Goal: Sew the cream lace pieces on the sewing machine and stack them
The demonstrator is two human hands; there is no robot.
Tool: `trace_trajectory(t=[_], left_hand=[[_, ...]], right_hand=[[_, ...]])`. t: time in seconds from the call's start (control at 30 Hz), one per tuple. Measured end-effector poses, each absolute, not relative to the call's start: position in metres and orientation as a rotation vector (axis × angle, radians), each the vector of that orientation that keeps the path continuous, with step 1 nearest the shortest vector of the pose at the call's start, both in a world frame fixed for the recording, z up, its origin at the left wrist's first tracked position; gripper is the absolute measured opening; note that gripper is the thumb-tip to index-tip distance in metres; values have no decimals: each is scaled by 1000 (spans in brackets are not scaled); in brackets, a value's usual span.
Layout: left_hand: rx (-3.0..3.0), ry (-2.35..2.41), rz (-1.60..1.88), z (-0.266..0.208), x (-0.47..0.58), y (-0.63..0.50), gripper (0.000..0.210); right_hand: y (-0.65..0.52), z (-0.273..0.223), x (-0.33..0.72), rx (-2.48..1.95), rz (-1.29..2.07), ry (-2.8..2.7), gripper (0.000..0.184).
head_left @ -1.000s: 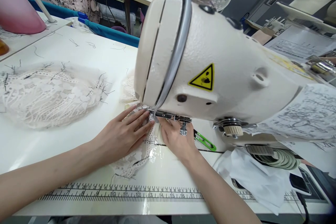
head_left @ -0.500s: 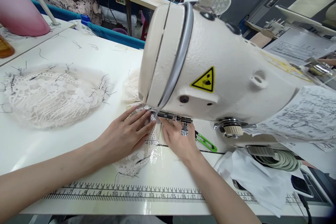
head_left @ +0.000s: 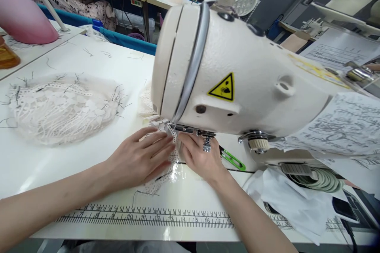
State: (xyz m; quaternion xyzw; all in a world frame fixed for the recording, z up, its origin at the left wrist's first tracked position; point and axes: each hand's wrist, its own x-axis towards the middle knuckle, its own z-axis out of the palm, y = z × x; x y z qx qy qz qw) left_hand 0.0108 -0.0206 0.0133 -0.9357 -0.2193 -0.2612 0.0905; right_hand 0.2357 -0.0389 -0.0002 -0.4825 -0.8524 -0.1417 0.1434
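My left hand (head_left: 142,159) lies over a strip of off-white lace (head_left: 162,184), its fingers stretched out and slightly blurred. The lace runs up to the needle area of a cream sewing machine (head_left: 190,67). My right hand (head_left: 203,158) is beside the lace's right edge, low under the machine head. Its thumb and forefinger show a little apart; the other fingers are partly hidden behind the metal screw and bar by the presser. Green-handled thread snips (head_left: 233,159) lie just right of that hand.
A lace piece with loose dark threads (head_left: 63,110) lies on the left. A printed ruler scale (head_left: 148,217) runs along the front edge. White cloth (head_left: 292,201) and a coil of pale cord (head_left: 323,181) sit at right. A pink object (head_left: 32,16) stands far left; another person sits beyond.
My left hand has drawn slightly back toward me, uncovering more lace near the needle. The lace's near end has shifted a little away from me. My right hand stays nearly in place.
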Motion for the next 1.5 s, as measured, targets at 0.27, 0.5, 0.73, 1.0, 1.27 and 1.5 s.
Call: trace_trajectory(t=[0.27, 0.5, 0.73, 1.0, 1.27, 1.5], left_hand=[[-3031, -534, -441, 18, 0, -46, 14], [-3045, -897, -765, 5, 3, -33, 27], [-3227, -1084, -834, 12, 3, -28, 24], [-2965, -815, -690, 5, 6, -18, 46], [-2864, -794, -612, -2, 5, -18, 47], [-2885, -805, -679, -6, 6, -18, 39]], right_hand=[[-37, 5, 237, -1157, -250, -2537, 32], [-39, 8, 238, -1134, -138, -2516, 34], [-36, 10, 237, -1046, -45, -2548, 29], [-33, 6, 237, -1227, -278, -2461, 31], [-24, 32, 257, -1990, -598, -2271, 36], [-84, 59, 278, -2270, -403, -2266, 28]])
